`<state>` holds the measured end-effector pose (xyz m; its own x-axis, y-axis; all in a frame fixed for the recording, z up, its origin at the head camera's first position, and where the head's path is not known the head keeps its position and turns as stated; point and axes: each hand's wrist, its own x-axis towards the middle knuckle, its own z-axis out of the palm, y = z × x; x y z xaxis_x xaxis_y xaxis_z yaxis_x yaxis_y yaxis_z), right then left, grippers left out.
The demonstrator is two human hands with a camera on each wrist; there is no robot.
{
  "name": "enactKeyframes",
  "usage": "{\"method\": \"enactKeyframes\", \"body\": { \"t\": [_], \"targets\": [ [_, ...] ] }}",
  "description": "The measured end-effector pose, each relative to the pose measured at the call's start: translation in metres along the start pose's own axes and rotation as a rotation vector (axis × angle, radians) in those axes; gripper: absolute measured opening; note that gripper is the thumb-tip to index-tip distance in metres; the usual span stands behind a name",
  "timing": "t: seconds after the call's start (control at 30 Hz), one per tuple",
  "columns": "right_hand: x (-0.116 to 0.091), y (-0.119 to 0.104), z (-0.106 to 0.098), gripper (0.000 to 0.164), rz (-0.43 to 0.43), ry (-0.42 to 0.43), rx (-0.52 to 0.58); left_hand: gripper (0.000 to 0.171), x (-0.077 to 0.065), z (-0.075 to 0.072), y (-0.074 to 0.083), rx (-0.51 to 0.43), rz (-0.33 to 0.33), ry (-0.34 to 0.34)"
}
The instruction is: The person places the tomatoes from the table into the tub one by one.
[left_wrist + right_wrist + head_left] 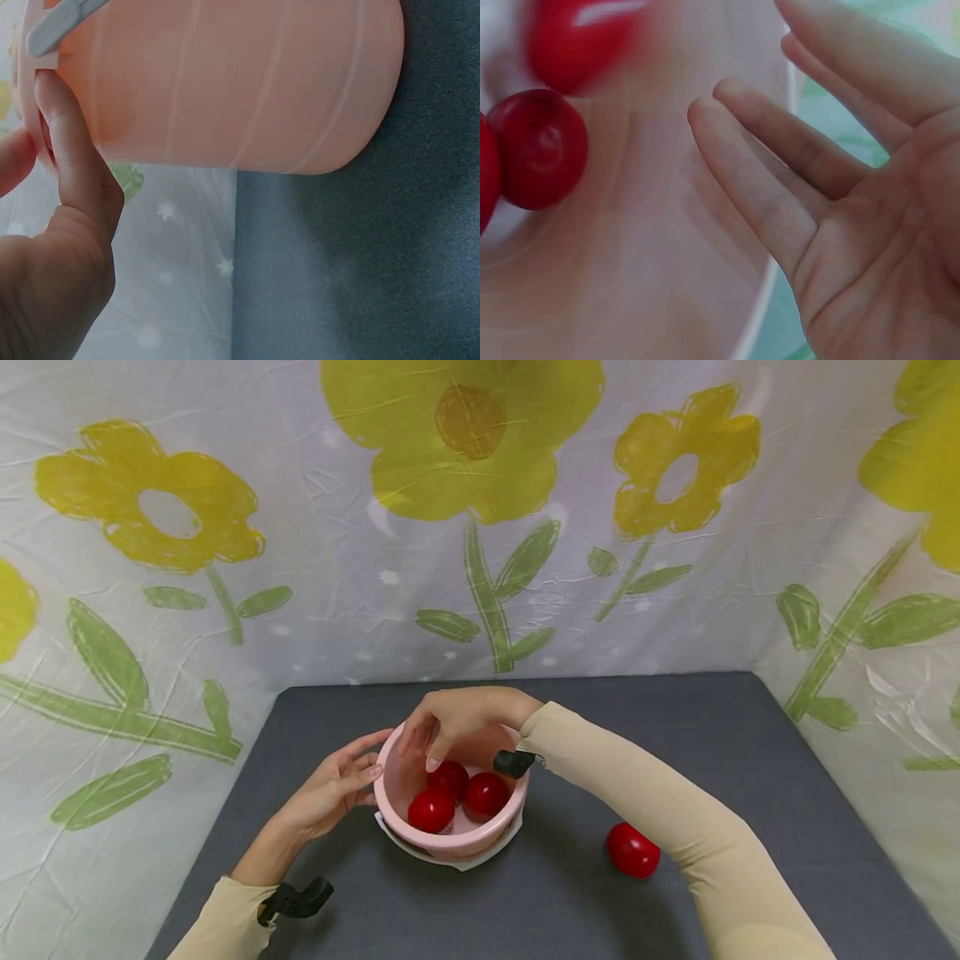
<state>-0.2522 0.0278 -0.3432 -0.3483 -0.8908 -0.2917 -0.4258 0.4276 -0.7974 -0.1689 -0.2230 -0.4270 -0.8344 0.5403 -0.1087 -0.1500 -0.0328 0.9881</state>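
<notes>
A pink bucket (452, 842) with a pale handle (66, 24) stands on the dark table. Inside it are several round, glossy red fruits that look like apples (486, 797); in the right wrist view one apple (585, 41) is blurred and another (540, 150) is sharp. My left hand (333, 793) pinches the bucket's rim at its left side, thumb on top and fingers beneath. Over the bucket's far side is my right hand (457, 718), its fingers spread and relaxed, pointing down into the opening, holding nothing.
Another red apple (633, 850) lies on the grey tabletop (585, 910), right of the bucket and beside my right forearm. A white cloth backdrop (322, 610) with painted yellow flowers rises behind the table and along both sides.
</notes>
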Motion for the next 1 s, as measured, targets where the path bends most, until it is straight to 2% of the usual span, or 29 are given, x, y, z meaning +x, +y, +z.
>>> {"method": "enactKeyframes", "body": {
  "t": [0.13, 0.4, 0.57, 0.83, 1.0],
  "targets": [
    [-0.001, -0.002, -0.003, 0.040, -0.027, 0.007, -0.070, 0.062, 0.000, 0.000, 0.000, -0.006, 0.002, -0.001],
    [-0.006, 0.002, -0.005, 0.042, -0.052, 0.015, -0.055, 0.062, -0.002, -0.001, 0.000, 0.000, 0.002, 0.004],
    [-0.021, 0.005, -0.010, 0.044, -0.060, 0.044, -0.049, 0.063, -0.002, 0.000, 0.000, 0.018, -0.005, 0.022],
    [-0.068, 0.016, -0.027, 0.041, -0.094, 0.134, -0.055, 0.061, -0.001, 0.002, 0.000, 0.016, 0.013, 0.016],
    [-0.111, 0.031, -0.034, 0.044, -0.035, 0.190, 0.023, 0.061, -0.001, 0.002, -0.001, 0.017, 0.019, 0.019]
  ]
}}
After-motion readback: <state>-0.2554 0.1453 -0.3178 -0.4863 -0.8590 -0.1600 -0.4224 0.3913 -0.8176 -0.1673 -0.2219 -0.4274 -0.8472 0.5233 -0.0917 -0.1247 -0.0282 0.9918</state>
